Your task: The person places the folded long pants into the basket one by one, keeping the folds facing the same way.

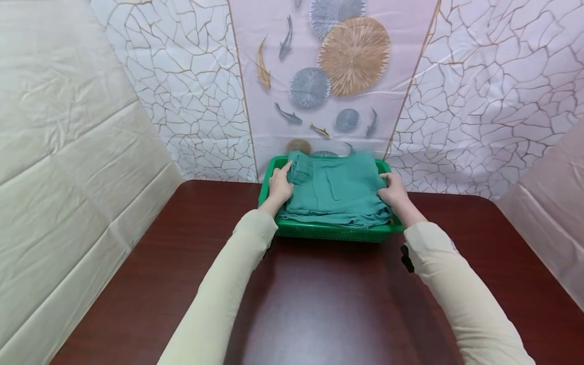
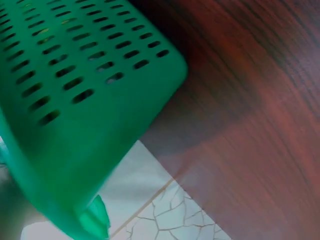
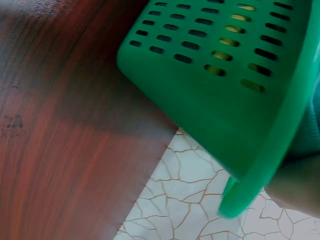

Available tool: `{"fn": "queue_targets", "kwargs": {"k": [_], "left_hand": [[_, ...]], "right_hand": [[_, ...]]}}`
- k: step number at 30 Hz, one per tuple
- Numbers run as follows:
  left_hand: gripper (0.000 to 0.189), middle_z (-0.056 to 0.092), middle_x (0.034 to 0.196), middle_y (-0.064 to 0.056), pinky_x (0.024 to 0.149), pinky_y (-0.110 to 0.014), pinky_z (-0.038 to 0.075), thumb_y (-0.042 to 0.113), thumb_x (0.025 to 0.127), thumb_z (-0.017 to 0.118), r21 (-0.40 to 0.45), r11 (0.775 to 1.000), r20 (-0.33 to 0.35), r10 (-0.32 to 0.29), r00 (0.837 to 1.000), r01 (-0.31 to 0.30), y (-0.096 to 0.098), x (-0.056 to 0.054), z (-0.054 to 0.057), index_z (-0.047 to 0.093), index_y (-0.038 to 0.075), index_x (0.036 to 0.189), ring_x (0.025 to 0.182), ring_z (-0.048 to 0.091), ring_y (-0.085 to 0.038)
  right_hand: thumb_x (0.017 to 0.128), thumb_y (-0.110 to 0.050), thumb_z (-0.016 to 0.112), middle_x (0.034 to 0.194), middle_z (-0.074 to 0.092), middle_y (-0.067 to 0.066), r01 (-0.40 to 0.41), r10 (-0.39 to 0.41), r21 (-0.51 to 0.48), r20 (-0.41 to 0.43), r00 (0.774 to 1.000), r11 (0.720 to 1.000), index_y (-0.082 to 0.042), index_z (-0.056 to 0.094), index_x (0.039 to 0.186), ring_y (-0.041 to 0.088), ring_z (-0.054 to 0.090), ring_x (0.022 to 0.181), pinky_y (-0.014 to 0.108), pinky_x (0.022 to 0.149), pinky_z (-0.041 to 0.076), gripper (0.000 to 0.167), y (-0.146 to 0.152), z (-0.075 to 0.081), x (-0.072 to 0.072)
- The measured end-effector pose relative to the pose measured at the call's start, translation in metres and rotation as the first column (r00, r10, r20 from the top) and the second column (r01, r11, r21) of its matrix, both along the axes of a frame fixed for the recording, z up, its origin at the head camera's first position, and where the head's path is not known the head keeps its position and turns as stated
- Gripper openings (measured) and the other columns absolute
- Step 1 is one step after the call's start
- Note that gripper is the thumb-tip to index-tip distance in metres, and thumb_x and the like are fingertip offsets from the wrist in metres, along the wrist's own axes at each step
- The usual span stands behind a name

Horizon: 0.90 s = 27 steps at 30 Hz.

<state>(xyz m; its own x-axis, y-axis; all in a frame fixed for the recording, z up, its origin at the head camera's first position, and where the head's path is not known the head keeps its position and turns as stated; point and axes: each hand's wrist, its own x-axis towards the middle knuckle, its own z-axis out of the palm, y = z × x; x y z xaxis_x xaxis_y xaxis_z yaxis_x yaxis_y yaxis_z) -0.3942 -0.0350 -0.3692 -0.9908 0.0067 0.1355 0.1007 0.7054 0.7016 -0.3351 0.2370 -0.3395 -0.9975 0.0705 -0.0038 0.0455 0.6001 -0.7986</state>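
Observation:
A folded teal-green garment (image 1: 344,182) with a seamed pocket lies on a stack of similar cloth in a green plastic basket (image 1: 328,233). At its left edge, my left hand (image 1: 280,186) grips the cloth between thumb and fingers, just inside the basket's rim. My right hand (image 1: 393,190) pinches the opposite edge, near the right rim. The wrist views look at the slotted outer walls of the basket, with the left wall (image 2: 115,105) and the right wall (image 3: 200,100) in front. Most of each hand is hidden there behind the rim.
The basket stands at the far edge of a dark red-brown wooden table (image 1: 319,294). Behind it hangs a patterned backdrop (image 1: 196,76) with fish and round motifs. A pale cloth wall (image 1: 68,152) rises on the left. Something yellow shows through the slots on the right.

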Motion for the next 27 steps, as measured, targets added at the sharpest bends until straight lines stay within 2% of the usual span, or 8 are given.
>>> {"fn": "queue_targets", "kwargs": {"k": [3,4,8,12,15,18,20,27], "left_hand": [[0.065,0.036,0.14,-0.02,0.085,-0.038,0.04,0.0,0.095,0.044,-0.051,0.999,0.06,0.005,0.998,-0.002,0.0,0.004,-0.004,0.022,0.024,0.151,0.107,0.046,-0.033],[0.063,0.033,0.144,-0.02,0.087,-0.041,0.041,0.002,0.097,0.042,-0.066,0.998,0.095,0.014,0.995,-0.008,0.001,0.014,0.003,0.018,0.021,0.152,0.111,0.044,-0.036],[0.063,0.023,0.151,-0.017,0.095,-0.046,0.042,0.024,0.102,0.041,-0.281,0.96,-0.019,0.0,1.0,-0.005,0.003,0.022,0.007,0.005,0.02,0.154,0.125,0.039,-0.037],[0.072,-0.001,0.16,-0.008,0.111,-0.062,0.018,0.06,0.095,0.035,-0.509,0.847,-0.067,-0.217,0.974,0.153,0.013,0.027,0.012,-0.001,0.035,0.152,0.144,0.008,-0.041],[0.076,-0.019,0.158,-0.002,0.11,-0.069,-0.002,0.076,0.085,0.033,-0.567,0.747,0.086,-0.364,0.927,0.346,0.021,0.03,0.013,0.0,0.048,0.148,0.143,-0.018,-0.042],[0.081,-0.025,0.156,-0.001,0.107,-0.071,-0.008,0.081,0.08,0.035,-0.58,0.682,0.238,-0.381,0.893,0.446,0.026,0.033,0.008,0.0,0.05,0.147,0.139,-0.027,-0.041],[0.084,-0.025,0.156,-0.001,0.108,-0.07,-0.008,0.081,0.08,0.037,-0.576,0.673,0.301,-0.353,0.886,0.464,0.026,0.033,0.004,-0.001,0.049,0.147,0.138,-0.029,-0.04],[0.084,-0.026,0.156,-0.002,0.108,-0.071,-0.004,0.074,0.082,0.045,-0.514,0.711,0.379,-0.314,0.871,0.48,0.027,0.031,-0.005,-0.002,0.048,0.148,0.137,-0.033,-0.039]], "right_hand": [[0.09,0.004,0.039,0.135,0.033,0.037,-0.025,0.022,0.091,0.033,0.999,0.996,0.011,0.021,0.144,0.039,0.04,0.101,0.041,0.075,0.038,0.058,0.002,-0.004,-0.001],[0.091,0.002,0.04,0.135,0.033,0.037,-0.037,0.033,0.121,0.029,0.999,0.992,0.011,0.021,0.144,0.041,0.041,0.103,0.044,0.077,0.04,0.058,0.002,-0.005,-0.001],[0.097,-0.013,0.047,0.142,0.029,0.035,-0.094,0.122,0.272,-0.087,0.989,0.958,0.007,0.022,0.145,0.047,0.033,0.128,0.058,0.102,0.034,0.058,-0.002,-0.004,-0.002],[0.097,-0.043,0.046,0.153,0.012,0.029,-0.233,0.279,0.482,-0.026,0.96,0.845,-0.004,0.021,0.15,0.051,0.009,0.139,0.068,0.108,0.013,0.07,-0.011,0.001,-0.002],[0.091,-0.062,0.043,0.155,-0.002,0.028,-0.367,0.334,0.568,0.165,0.928,0.737,-0.012,0.013,0.153,0.054,-0.007,0.139,0.072,0.107,0.005,0.085,-0.018,0.001,-0.003],[0.085,-0.071,0.044,0.154,-0.013,0.028,-0.438,0.308,0.567,0.314,0.898,0.698,-0.015,0.002,0.153,0.054,-0.015,0.137,0.072,0.107,0.004,0.097,-0.021,-0.006,-0.005],[0.082,-0.075,0.044,0.153,-0.015,0.029,-0.451,0.288,0.569,0.357,0.889,0.688,-0.013,-0.001,0.153,0.053,-0.015,0.138,0.07,0.108,0.005,0.104,-0.021,-0.011,-0.008],[0.081,-0.074,0.048,0.152,-0.015,0.03,-0.475,0.277,0.559,0.404,0.872,0.679,-0.011,-0.003,0.152,0.053,-0.014,0.138,0.067,0.111,0.008,0.109,-0.02,-0.025,-0.016]]}}
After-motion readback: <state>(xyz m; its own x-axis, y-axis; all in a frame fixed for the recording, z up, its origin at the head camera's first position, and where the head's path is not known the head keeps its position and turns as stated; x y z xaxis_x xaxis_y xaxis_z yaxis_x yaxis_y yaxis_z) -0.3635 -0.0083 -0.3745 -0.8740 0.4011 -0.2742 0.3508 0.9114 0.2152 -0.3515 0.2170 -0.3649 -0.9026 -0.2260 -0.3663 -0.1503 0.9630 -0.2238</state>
